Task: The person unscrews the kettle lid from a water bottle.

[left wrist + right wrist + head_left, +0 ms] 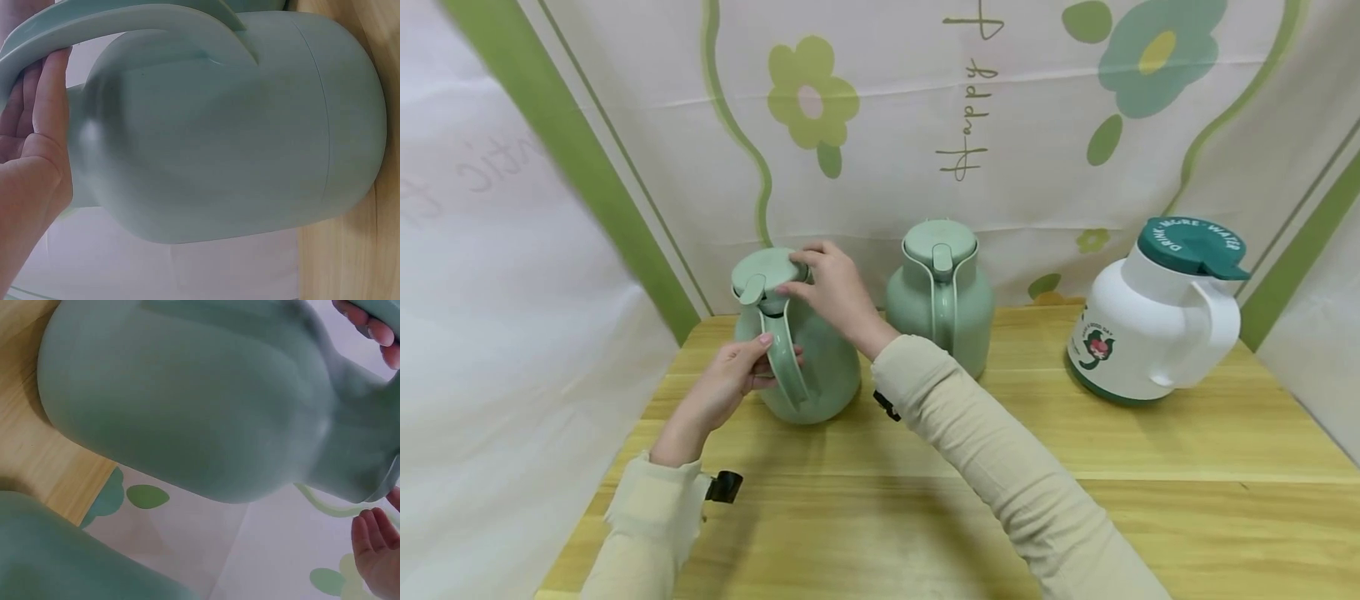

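At the left of the table stands a pale green thermos jug (827, 371), its handle toward me. My left hand (726, 379) grips the handle (786, 358), thumb on top and fingers round behind it; the left wrist view shows those fingers (51, 94) under the handle. Up at the jug's neck, my right hand (842, 292) holds the round lid (772, 267) by its right edge between thumb and fingers. The right wrist view catches the right fingers (375, 534) close by the rim, partly cut off by the frame.
A second green thermos jug (973, 308) stands just right of the first, behind my right forearm. Farther right is a white jug (1123, 333) with a dark green lid (1187, 244). All stand on a wooden table (865, 517) with a flowered cloth (880, 125) hanging behind.
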{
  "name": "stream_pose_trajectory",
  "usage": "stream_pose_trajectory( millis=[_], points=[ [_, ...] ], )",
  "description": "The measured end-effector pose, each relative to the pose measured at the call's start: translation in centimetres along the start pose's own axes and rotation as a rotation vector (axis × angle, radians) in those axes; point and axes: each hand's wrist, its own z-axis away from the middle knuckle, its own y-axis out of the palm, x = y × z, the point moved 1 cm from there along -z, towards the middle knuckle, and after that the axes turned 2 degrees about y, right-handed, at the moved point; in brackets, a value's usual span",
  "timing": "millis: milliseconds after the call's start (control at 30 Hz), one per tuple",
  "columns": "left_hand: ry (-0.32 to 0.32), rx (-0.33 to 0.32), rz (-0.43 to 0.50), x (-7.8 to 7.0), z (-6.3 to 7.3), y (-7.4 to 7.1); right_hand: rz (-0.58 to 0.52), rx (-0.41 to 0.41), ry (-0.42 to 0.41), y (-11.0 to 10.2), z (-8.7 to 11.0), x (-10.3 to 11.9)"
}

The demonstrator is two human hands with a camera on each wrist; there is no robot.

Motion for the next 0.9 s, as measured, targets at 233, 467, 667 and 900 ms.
stream_pose_trajectory(
  millis=[233, 467, 667, 900],
  points=[
    [0.021, 0.015, 0.009, -0.1, -0.1, 0.0, -0.075, -0.047, 0.011, -0.5, 0.1, -0.6],
    [0.029, 0.023, 0.020, 0.0, -0.1, -0.1, -0.074, 0.038, 0.039, -0.6, 0.4, -0.4],
    [0.051, 0.036, 0.021, 0.1, -0.1, -0.2, 0.012, 0.111, 0.048, 0.1, 0.7, 0.8],
    [0.032, 0.035, 0.005, 0.4, -0.1, -0.2, 0.022, 0.110, 0.063, 0.3, 0.8, 0.7]
  ],
)
